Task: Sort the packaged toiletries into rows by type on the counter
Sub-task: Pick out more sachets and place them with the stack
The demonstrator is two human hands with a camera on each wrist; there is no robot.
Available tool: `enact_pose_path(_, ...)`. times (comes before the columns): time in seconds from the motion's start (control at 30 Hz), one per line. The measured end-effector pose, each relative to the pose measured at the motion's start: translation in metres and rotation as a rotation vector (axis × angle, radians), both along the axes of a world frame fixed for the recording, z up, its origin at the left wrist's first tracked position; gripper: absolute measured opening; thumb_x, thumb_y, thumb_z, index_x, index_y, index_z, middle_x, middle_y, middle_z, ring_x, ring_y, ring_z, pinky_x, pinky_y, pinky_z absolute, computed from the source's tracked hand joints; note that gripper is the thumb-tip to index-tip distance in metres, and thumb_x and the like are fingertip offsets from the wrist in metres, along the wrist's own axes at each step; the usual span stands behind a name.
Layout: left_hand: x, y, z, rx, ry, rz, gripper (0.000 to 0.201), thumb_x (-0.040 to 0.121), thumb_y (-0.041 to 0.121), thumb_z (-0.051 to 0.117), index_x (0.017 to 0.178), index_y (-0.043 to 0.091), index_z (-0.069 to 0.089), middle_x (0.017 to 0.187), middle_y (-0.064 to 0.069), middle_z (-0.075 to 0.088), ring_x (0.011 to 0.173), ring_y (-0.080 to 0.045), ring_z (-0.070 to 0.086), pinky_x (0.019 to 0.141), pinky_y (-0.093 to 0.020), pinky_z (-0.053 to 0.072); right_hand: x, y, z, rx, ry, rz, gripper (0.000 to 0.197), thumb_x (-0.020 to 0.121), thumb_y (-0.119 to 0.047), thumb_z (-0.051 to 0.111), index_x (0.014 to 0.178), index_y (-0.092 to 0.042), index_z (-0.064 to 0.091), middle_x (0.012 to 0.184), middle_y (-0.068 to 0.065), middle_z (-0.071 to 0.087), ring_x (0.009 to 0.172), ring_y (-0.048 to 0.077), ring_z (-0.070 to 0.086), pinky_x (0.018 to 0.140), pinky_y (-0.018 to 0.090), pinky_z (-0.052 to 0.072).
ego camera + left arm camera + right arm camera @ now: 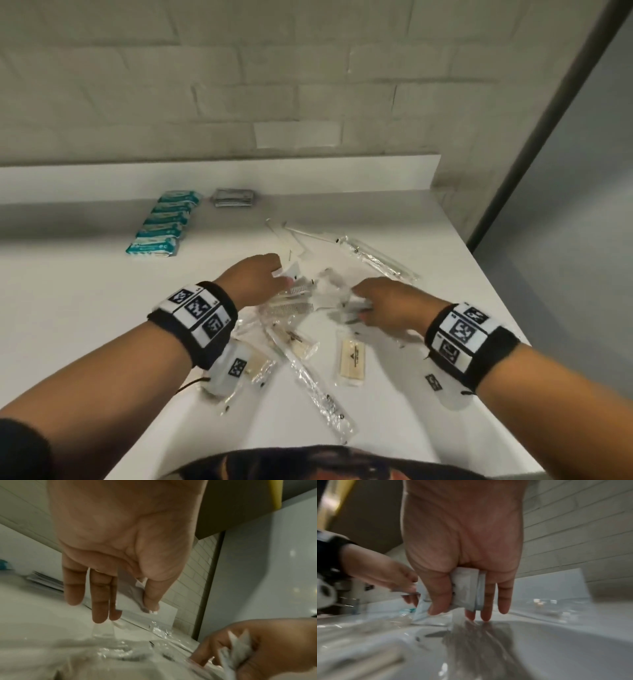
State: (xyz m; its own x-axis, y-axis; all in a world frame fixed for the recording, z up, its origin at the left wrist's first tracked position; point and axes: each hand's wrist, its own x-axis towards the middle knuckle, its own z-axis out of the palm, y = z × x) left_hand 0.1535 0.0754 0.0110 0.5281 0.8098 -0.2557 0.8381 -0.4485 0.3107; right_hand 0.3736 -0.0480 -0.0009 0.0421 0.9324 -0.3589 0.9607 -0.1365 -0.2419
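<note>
Head view: we see both hands in the loose pile at mid counter. Left hand pinches a white sachet at its far edge; right hand grips small packets w/ fingers curled. Sorted so far: teal packs in a row far left, grey stack just right of it. Unsorted: combs between the hands, toothbrushes near us and far right, a beige packet near. Risk, in our judgement: crinkly clear wraps overlap, so lifting one may drag a neighbour along, or off the right edge.

Left wrist view: thumb clamps the sachet against the forefinger; other fingers hang straight and apart. The pinch is thin, so we judge a slip likely if it snags.

Right wrist view: thumb and fingers clamp two or so flat packets, edges fanned. Blur hides their type. Holding several at once, one may slide out or land in the wrong row.
</note>
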Motion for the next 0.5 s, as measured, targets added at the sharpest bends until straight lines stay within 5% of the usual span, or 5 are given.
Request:
enact_pose_path(0.1,-0.009,0.026,-0.001,-0.006,-0.072,0.093,0.024,0.096,0.036,0.048,0.101,0.014,0.042,0.100,-0.004,0.055,0.087,-0.022,0.049,0.072,-0.030,0.035,-0.007,0.021,0.001,0.071,0.062,-0.032,0.047,0.089,-0.044,0.060,0.128,-0.020,0.054,0.133,0.001,0.054,0.119,0.023,0.053,0.100,0.038,0.044)
enact_pose_path(0.27,-0.005,0.056,-0.007,-0.055,-0.134,0.144,0.039,0.097,0.035,0.046,0.125,0.009,0.041,0.121,-0.014,0.058,0.096,-0.026,0.054,0.075,-0.032,0.039,0.018,0.046,0.007,0.027,-0.095,-0.140,0.040,0.094,-0.034,0.050,0.127,-0.013,0.051,0.136,0.007,0.051,0.115,0.024,0.054,0.089,0.029,0.043)
enact_pose_path(0.4,0.025,0.075,-0.005,-0.038,-0.144,0.046,0.051,0.098,0.034,0.045,0.141,0.008,0.034,0.132,-0.017,0.054,0.115,-0.031,0.054,0.083,-0.031,0.037,-0.004,0.026,-0.002,-0.069,-0.030,0.106,0.045,0.098,-0.040,0.044,0.137,-0.018,0.043,0.158,-0.005,0.022,0.146,0.017,0.020,0.117,0.035,0.023)
enact_pose_path(0.5,0.052,0.087,-0.006,-0.037,-0.067,-0.080,0.048,0.099,0.035,0.043,0.135,0.004,0.039,0.132,-0.017,0.054,0.111,-0.029,0.054,0.082,-0.030,0.036,-0.009,0.026,0.000,-0.072,-0.009,0.101,0.019,0.095,-0.031,0.051,0.110,-0.020,0.054,0.147,-0.005,0.041,0.142,0.013,0.027,0.101,0.027,0.030)
